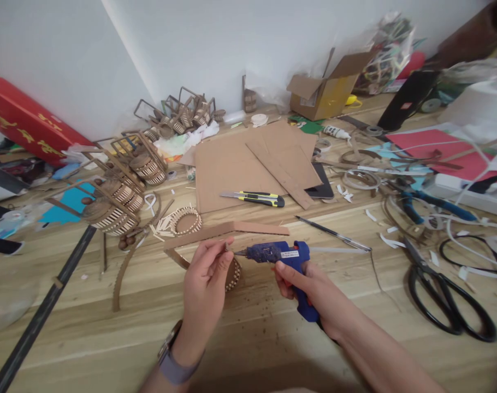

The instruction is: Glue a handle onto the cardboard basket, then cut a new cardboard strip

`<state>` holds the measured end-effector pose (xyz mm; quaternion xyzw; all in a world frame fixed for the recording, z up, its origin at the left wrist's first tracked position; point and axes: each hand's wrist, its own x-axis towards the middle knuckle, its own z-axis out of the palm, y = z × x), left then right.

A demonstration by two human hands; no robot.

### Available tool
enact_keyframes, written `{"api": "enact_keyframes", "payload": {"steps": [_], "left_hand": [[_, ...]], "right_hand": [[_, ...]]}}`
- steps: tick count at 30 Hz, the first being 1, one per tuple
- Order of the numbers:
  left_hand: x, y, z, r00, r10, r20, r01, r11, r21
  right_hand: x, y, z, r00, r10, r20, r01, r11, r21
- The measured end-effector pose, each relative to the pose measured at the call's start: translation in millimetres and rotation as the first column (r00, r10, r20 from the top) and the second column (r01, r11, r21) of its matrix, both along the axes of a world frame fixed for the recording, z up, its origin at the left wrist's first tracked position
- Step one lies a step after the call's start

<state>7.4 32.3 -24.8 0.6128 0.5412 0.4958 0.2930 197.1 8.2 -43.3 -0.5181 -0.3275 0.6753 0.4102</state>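
Glue gun (287, 259): blue, held low over the wooden floor (109, 349) at centre foreground, nozzle pointing left. Survey runs left to right.

Far left, a cluster of slatted cardboard models (113, 202) stands apart from the hands, apparently set aside where nothing knocks them. A loose slatted ring (185, 220) lies just beside them.

The left hand (205, 284) is closed in a pinch, thumb and fingertips pressed on a thin sliver (227, 250) too small to identify. The sliver is raised to the nozzle tip, judged so that glue lands on the piece and not on skin. Directly below this hand a small round slatted piece (234, 274) rests on the floor, partly hidden by the fingers. A long cardboard strip (232, 230) lies just behind.

The right hand (309, 286) is wrapped around the gun's grip, index finger laid towards the trigger; whether it is pressed cannot be told. The level hold looks chosen to keep the tip steady at the sliver.

Behind, a yellow utility knife (254, 198) lies on flat cardboard sheets (232, 164), which appear to serve as a cutting base. A slim craft knife (334, 233) lies just right of the gun. Far right, black scissors (449, 297) lie flat, well apart from both hands.
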Motion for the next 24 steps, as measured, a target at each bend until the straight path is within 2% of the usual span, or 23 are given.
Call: {"api": "enact_keyframes", "payload": {"steps": [14, 24], "left_hand": [[-0.7, -0.4, 2.1, 1.0, -0.007, -0.016, 0.008, 1.0, 0.005], [0.3, -0.6, 1.9, 1.0, -0.003, -0.024, 0.003, 1.0, 0.002]], "right_hand": [[-3.8, 3.3, 6.3, 0.999, 0.017, 0.049, -0.018, 1.0, 0.024], [-4.7, 3.6, 2.4, 0.996, 0.015, 0.083, -0.017, 1.0, 0.022]]}}
